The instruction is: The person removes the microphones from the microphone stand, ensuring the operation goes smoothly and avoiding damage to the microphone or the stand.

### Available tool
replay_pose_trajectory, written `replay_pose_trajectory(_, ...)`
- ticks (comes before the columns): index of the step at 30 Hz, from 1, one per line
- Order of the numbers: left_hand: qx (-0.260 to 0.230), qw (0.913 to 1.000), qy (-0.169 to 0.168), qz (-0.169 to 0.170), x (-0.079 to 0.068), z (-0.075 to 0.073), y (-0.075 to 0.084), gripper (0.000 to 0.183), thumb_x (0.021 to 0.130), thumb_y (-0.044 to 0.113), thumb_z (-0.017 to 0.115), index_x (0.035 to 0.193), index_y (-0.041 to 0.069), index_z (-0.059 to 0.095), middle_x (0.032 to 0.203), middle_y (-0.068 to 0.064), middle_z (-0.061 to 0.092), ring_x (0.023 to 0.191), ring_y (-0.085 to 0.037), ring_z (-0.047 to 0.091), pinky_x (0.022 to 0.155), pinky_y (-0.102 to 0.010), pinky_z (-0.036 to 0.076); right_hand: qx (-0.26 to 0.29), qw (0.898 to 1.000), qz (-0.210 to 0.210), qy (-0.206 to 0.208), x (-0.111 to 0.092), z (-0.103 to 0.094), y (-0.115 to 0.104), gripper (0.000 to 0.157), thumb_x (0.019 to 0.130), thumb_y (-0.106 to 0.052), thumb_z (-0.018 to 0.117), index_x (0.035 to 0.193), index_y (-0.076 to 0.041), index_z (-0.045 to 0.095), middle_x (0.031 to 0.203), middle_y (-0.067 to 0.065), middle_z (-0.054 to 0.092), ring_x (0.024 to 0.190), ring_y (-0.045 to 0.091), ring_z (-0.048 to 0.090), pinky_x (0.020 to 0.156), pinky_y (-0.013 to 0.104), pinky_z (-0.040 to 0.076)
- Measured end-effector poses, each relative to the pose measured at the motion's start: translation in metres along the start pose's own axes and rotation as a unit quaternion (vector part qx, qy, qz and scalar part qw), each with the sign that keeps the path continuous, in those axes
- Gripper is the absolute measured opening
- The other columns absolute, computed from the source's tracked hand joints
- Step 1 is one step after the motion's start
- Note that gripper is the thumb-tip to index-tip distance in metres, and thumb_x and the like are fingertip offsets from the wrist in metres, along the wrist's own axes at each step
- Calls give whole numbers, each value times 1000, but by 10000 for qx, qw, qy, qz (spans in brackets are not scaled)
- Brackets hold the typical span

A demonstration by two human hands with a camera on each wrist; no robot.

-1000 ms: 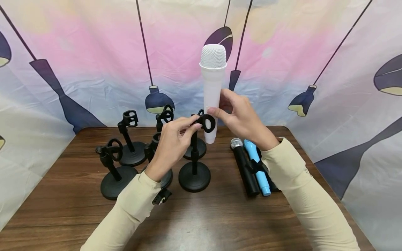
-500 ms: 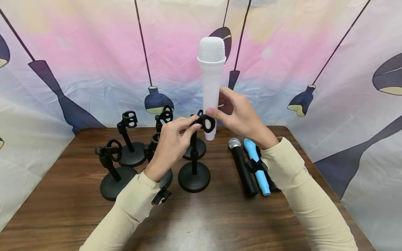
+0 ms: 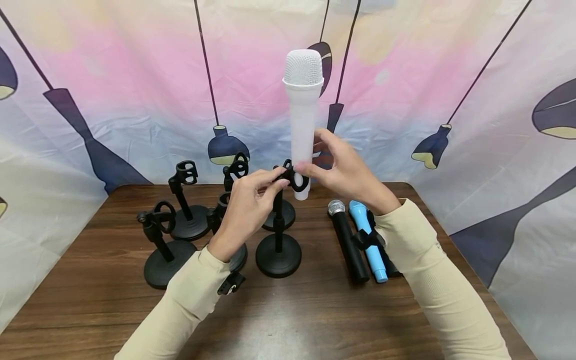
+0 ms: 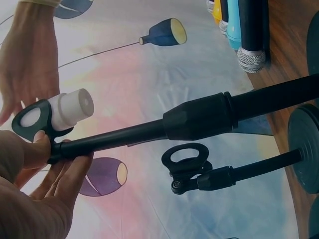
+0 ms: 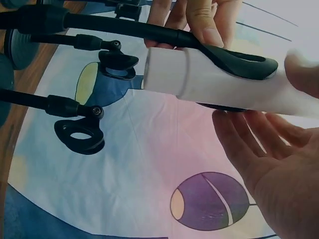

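Observation:
A white microphone stands nearly upright, its mesh head on top. In the right wrist view its lower body passes through the ring-shaped clip of a black microphone stand. My left hand pinches that stand at the joint behind the clip, thumb and fingers on opposite sides. My right hand holds the white microphone just above the clip, thumb in front and fingers behind. In the left wrist view the microphone's tail end sticks out past the clip.
Several more black stands are on the brown table, mostly left and behind. A black microphone and a blue microphone lie at the right, partly behind the right wrist's strap. A patterned cloth hangs behind the table.
The white microphone sits slightly higher in the head view than a second ago. My right thumb has slid a little lower, closer to the clip. My left hand stays in place.

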State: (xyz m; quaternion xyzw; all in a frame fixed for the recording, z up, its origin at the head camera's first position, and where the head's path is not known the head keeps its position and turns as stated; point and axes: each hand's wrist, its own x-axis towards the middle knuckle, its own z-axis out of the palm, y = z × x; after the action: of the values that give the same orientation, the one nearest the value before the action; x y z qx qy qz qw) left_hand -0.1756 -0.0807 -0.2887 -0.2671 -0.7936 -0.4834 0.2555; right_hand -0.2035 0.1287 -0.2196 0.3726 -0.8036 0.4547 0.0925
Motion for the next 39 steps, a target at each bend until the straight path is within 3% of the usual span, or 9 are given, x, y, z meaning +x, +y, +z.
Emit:
replay_pose_trajectory(7,23,10000,32,-21,0,0,0,32,98,15,69,128,4,70,104,-8,73,88,-18,71,77,-35,57,-219,9993,-189,246,1,-1,0,36,96,-4,70,129,6,59,110,16,67,101,23,68,90,39,54)
replay_pose_trajectory(17,52,9999,-22,-99,-1,0,1,33,99,16,68,129,4,69,104,-8,73,89,-18,72,79,-36,57,-57,9996,-250,140,0,1,0,43,92,-2,74,130,7,56,114,17,64,104,24,67,92,35,54)
replay_pose_trajectory(26,-7,10000,-10,-66,-1,1,1,33,98,13,69,129,2,69,102,-9,73,88,-19,72,80,-36,58,-281,9985,-335,330,2,1,-4,40,102,-4,60,136,10,44,115,21,65,105,26,67,91,38,53)
replay_pose_trajectory(36,68,9999,15,-84,0,1,1,32,98,15,69,128,4,70,101,-8,73,88,-21,72,81,-35,57,186,9987,1,465,1,-6,-7,47,107,-11,50,148,0,29,119,21,62,107,28,66,94,42,48)
replay_pose_trajectory(39,39,10000,15,-72,0,1,1,32,97,14,70,128,3,70,102,-9,73,88,-23,72,80,-36,58,445,9964,-128,710,2,-10,-8,48,107,-8,48,149,2,28,121,22,60,107,28,66,97,41,49)
